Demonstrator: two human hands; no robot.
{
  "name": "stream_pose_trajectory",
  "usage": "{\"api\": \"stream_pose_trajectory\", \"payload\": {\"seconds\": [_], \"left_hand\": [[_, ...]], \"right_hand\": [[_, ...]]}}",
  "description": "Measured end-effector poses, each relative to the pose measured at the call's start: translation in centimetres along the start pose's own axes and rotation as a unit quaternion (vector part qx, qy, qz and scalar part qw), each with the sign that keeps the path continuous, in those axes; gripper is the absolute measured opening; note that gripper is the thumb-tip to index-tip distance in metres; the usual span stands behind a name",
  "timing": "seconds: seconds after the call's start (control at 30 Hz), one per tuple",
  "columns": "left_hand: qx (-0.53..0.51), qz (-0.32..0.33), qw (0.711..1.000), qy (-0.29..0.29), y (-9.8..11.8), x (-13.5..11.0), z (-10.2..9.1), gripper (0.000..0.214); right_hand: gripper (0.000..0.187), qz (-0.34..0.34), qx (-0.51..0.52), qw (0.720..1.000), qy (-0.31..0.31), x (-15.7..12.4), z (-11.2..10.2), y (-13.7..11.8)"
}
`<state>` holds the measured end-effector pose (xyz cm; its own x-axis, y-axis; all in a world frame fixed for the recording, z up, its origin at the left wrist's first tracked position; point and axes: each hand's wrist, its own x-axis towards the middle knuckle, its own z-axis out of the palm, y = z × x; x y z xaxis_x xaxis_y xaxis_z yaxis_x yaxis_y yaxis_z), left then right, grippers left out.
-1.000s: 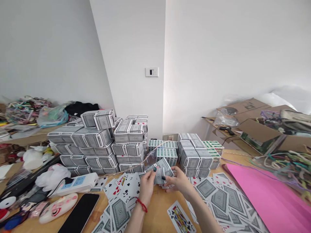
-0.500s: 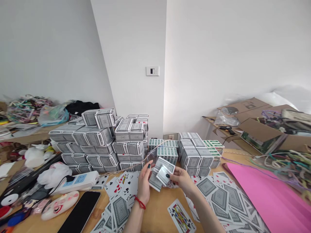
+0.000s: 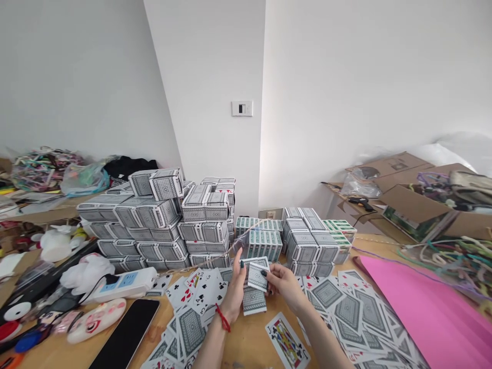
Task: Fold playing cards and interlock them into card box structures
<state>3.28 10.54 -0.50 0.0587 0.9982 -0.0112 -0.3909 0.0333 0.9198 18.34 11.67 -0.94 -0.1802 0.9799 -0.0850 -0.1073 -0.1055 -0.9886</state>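
Over the middle of the table, my left hand (image 3: 235,289), with a red cord at the wrist, grips grey-backed playing cards (image 3: 254,302) that are joined at angles. My right hand (image 3: 285,287) pinches the upper card (image 3: 258,275) between thumb and fingers, against the others. How the cards join behind my fingers is hidden. Just below lies a face-up jack of clubs (image 3: 287,341). Loose cards spread to the left (image 3: 190,330) and to the right (image 3: 348,310) of my wrists.
Stacked blocks of folded cards (image 3: 149,215) stand at the back left, more card blocks (image 3: 309,241) at the back right, with green card boxes (image 3: 265,243) between. A black phone (image 3: 125,333) and power strip (image 3: 125,284) lie left. Pink paper (image 3: 415,307) covers the right side.
Both hands have shifted slightly; the held cards have turned from a slant to nearly upright and sit a little lower. My right hand still pinches the upper card.
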Motion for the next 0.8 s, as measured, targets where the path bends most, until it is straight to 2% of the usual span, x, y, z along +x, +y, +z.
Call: {"api": "stream_pose_trajectory", "payload": {"seconds": [0.13,0.3,0.47,0.6,0.7,0.8], "left_hand": [[-0.089,-0.093,0.990,-0.059,0.5,-0.3,0.2,0.069],[-0.112,-0.183,0.970,-0.114,1.3,-0.8,-0.1,0.060],[-0.094,-0.209,0.965,-0.129,1.0,-0.5,-0.6,0.064],[-0.127,-0.237,0.947,-0.175,0.8,-0.2,-0.9,0.063],[-0.154,-0.244,0.940,-0.184,0.8,-0.1,-1.0,0.064],[-0.161,-0.239,0.943,-0.164,0.9,-0.1,-1.0,0.062]], "right_hand": [[0.043,0.002,0.051,0.999,0.011,0.1,-0.1,0.0],[0.041,-0.015,0.055,0.998,0.009,-0.1,-0.3,-0.4],[0.042,-0.024,0.035,0.999,-0.032,-0.4,-0.5,-0.9],[0.041,-0.021,0.018,0.998,-0.053,-0.4,-0.7,-0.9],[0.041,-0.017,0.023,0.998,-0.051,-0.2,-0.8,-0.5],[0.043,-0.014,0.035,0.999,-0.021,0.1,-0.9,0.1]]}}
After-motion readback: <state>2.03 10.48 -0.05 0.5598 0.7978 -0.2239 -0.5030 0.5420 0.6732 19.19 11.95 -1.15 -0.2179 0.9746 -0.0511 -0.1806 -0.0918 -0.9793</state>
